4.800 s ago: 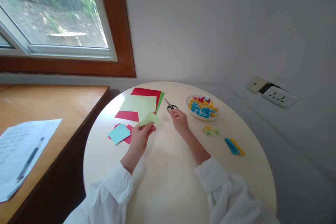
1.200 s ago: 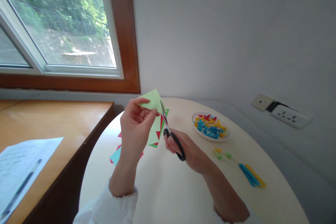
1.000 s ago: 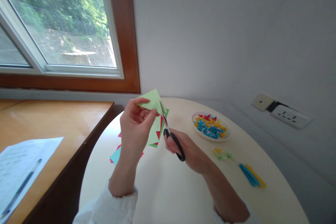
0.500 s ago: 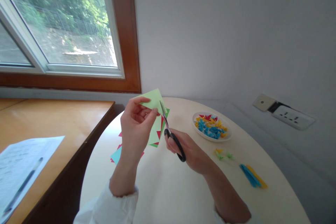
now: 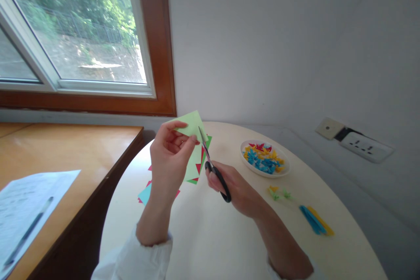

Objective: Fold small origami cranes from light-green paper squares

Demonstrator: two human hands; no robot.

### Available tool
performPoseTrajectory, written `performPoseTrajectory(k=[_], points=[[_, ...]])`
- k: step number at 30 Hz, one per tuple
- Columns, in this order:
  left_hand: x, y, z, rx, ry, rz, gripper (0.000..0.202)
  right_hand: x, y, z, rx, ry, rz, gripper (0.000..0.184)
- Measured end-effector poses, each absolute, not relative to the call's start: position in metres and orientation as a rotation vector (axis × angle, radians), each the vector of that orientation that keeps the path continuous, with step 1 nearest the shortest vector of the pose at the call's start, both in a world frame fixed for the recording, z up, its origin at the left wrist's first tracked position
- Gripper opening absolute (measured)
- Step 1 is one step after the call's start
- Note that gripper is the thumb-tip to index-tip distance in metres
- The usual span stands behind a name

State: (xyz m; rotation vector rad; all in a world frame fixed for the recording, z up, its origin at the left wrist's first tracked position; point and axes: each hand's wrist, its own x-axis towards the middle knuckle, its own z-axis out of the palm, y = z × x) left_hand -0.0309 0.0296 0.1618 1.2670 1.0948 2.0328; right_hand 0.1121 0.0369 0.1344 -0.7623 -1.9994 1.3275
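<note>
Between the thumb and fingers of my left hand (image 5: 172, 151) is a light green sheet of paper (image 5: 193, 121), held up above the table. My right hand (image 5: 234, 186) grips black-handled scissors (image 5: 220, 179), with fingers through the loops. Their metal blades lie against the right side of the green paper and point up and left. Below and behind my left hand, more coloured paper lies on the table: a light blue piece (image 5: 145, 193), and red and green pieces (image 5: 199, 168) with jagged edges. My left hand and forearm cover part of this paper.
On the round cream table (image 5: 210, 240), a white plate (image 5: 285, 173) holds small red, yellow and blue paper shapes. Nearer are small green and yellow pieces (image 5: 274, 193) and blue and yellow strips (image 5: 311, 219). A wooden desk (image 5: 108, 144) at left bears written paper (image 5: 62, 183) and a pen (image 5: 31, 229).
The scissors have shifted very slightly left on the green paper. Both hands otherwise keep nearly the same position and grip.
</note>
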Motion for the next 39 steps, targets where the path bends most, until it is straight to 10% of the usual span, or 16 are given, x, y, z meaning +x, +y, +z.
performPoseTrajectory(k=[39], points=[[-0.0295,0.0292,0.1638,1.265,1.12,2.046,0.024,0.1112,0.0365,0.1328,-0.753,-1.984,1.344,0.05]])
